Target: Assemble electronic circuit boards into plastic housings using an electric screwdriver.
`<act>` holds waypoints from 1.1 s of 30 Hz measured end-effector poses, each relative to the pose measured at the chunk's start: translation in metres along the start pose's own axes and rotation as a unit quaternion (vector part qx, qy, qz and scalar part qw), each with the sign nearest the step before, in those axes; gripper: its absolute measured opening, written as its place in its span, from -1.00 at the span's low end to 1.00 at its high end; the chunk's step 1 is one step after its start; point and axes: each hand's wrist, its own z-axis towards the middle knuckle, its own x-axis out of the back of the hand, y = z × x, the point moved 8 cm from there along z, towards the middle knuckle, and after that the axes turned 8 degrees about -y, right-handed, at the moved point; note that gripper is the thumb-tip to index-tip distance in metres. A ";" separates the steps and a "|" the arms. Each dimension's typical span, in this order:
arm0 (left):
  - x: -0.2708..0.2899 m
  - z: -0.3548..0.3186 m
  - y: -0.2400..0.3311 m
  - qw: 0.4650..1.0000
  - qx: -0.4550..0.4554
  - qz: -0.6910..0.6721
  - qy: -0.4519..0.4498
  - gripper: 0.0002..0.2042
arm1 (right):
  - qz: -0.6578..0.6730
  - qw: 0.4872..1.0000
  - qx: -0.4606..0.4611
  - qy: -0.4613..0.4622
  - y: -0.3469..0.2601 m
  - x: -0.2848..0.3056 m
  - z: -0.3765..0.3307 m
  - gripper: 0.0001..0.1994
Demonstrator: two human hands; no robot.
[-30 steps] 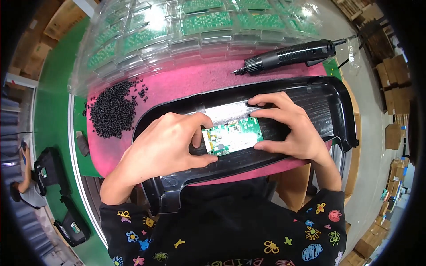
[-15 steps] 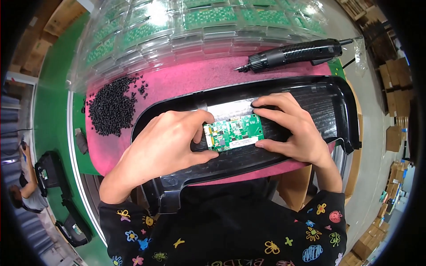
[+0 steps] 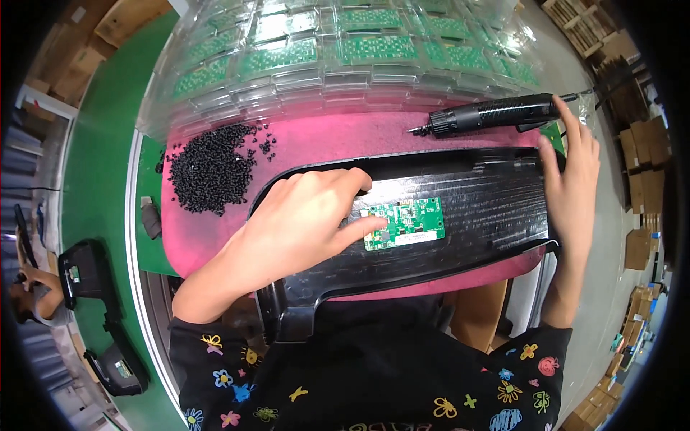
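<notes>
away from the circuit board (image 3: 412, 221) comes the right hand (image 3: 575, 172); its loose, spread fingers are now by the back end of the electric screwdriver (image 3: 496, 115), though i cannot tell whether they touch it. the left hand (image 3: 295, 223) has its thumb over the board's left end, index finger apart, not pinching. the board lies inside the black plastic cover (image 3: 496, 197). if that thumb drags sideways, the board could slide askew.

The black top (image 3: 374, 366) bears colourful flower drawings (image 3: 507, 391).
</notes>
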 end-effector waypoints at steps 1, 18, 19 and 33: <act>0.000 -0.001 -0.001 1.000 0.019 0.006 -0.004 -0.68 | -0.062 0.998 0.000 0.000 0.026 -0.012 0.004 -0.54; -0.004 0.004 -0.007 0.995 0.090 0.040 0.022 -0.84 | 0.867 0.498 0.003 0.014 -0.066 -0.053 0.050 -0.74; -0.004 0.004 -0.008 0.993 0.098 0.054 0.022 -0.83 | 0.897 0.442 0.017 0.027 -0.065 -0.045 0.051 -0.75; 0.023 0.038 0.035 0.978 -0.147 -0.119 -0.089 -0.68 | 0.953 0.286 0.098 -0.033 -0.080 -0.009 0.037 -0.73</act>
